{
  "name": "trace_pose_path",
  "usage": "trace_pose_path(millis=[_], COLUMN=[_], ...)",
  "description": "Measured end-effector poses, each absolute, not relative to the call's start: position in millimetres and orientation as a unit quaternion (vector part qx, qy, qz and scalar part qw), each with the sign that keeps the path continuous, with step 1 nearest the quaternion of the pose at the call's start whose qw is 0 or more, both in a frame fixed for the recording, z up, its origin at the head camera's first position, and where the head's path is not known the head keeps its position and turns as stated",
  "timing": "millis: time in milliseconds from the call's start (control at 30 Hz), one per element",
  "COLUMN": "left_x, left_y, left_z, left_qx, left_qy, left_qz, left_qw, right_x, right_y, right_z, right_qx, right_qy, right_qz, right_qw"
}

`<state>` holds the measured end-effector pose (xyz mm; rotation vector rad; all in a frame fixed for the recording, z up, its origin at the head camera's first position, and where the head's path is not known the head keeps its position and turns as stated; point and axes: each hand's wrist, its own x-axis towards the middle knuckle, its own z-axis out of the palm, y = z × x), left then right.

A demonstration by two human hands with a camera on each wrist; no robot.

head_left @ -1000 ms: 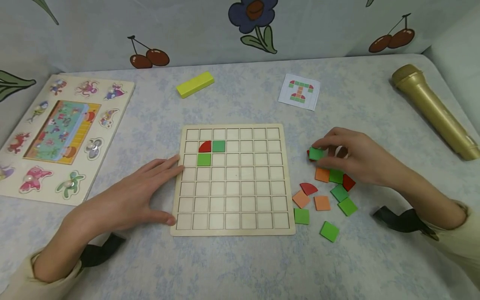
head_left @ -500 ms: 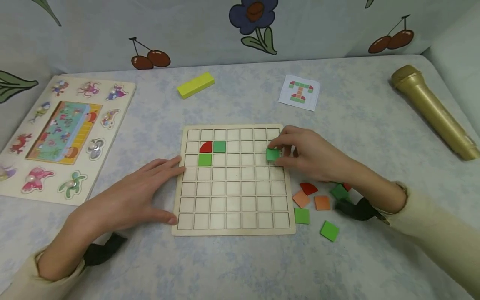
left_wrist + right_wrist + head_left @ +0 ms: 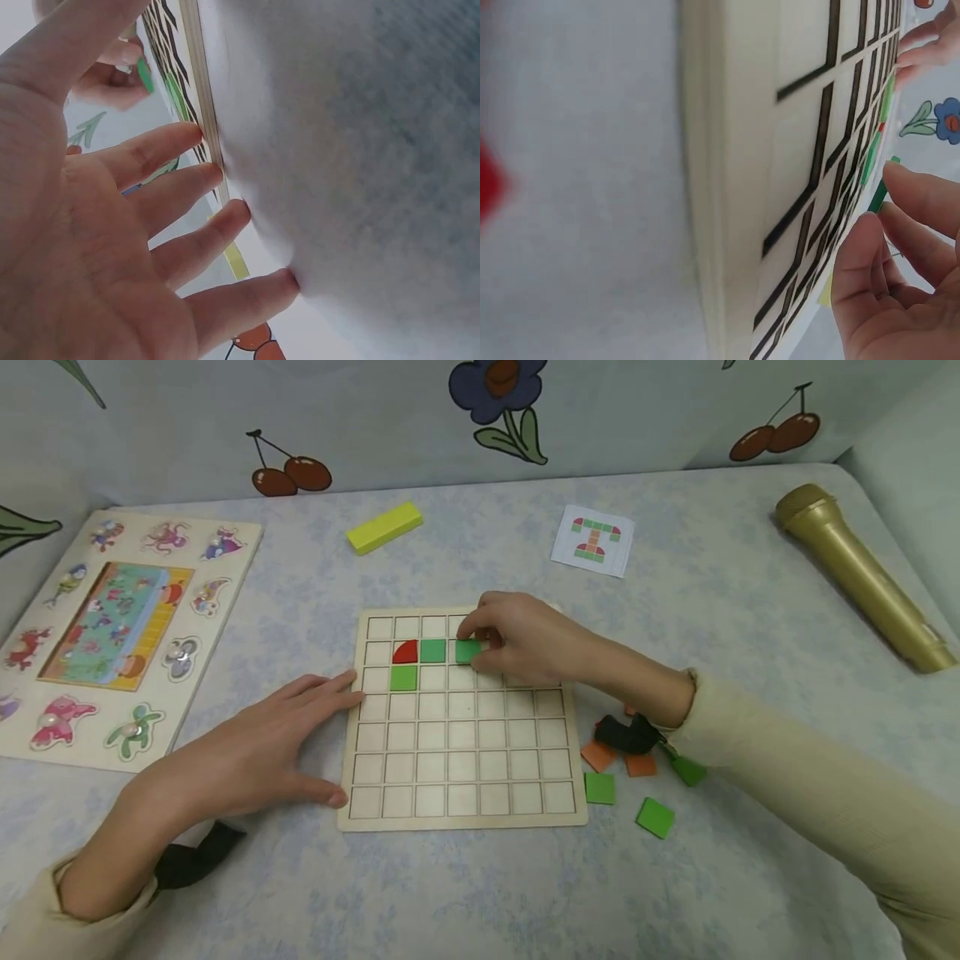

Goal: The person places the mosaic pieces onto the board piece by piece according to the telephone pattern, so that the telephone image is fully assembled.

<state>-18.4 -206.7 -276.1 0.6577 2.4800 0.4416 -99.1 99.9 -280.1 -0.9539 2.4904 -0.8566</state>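
Note:
A wooden grid board (image 3: 461, 821) lies on the table. In its second row from the top are a red quarter-circle tile (image 3: 406, 652) and a green square tile (image 3: 432, 651); another green square tile (image 3: 403, 678) sits below the red one. My right hand (image 3: 525, 639) pinches a green square tile (image 3: 467, 652) between thumb and fingertips, over the second row just right of the placed green one. In the right wrist view that pinched tile (image 3: 879, 196) stands tilted close to the board. My left hand (image 3: 255, 752) rests with spread fingers, fingertips at the board's left edge.
Green tiles (image 3: 656, 817) and orange tiles (image 3: 641, 765) lie right of the board, several of them hidden under the right forearm. Behind it are a yellow block (image 3: 385, 528) and a pattern card (image 3: 592, 541). A gold microphone (image 3: 862, 577) lies right, a picture puzzle (image 3: 172, 693) left.
My right hand has carried the green tile left from the loose pile, across the board's right side, to beside the placed green tile. The left hand stays at the board's edge.

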Motion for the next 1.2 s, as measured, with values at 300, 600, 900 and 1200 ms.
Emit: trace_pose_path(millis=[300, 600, 900, 1200], left_x=[-19, -19, -19, -19], left_y=[-208, -208, -208, -209], left_z=[-274, -275, -275, -276], left_qx=[0.245, 0.245, 0.248, 0.247], left_qy=[0.917, 0.916, 0.914, 0.913], left_qz=[0.17, 0.171, 0.181, 0.181], left_qw=[0.267, 0.267, 0.267, 0.269], right_x=[-108, -106, -104, -104], right_y=[86, 83, 84, 85], right_z=[-284, -286, -286, -286], right_qx=[-0.306, -0.299, -0.299, -0.304], right_qy=[0.886, 0.89, 0.891, 0.893], right_qz=[-0.297, -0.293, -0.29, -0.279], right_qw=[0.181, 0.18, 0.181, 0.18])
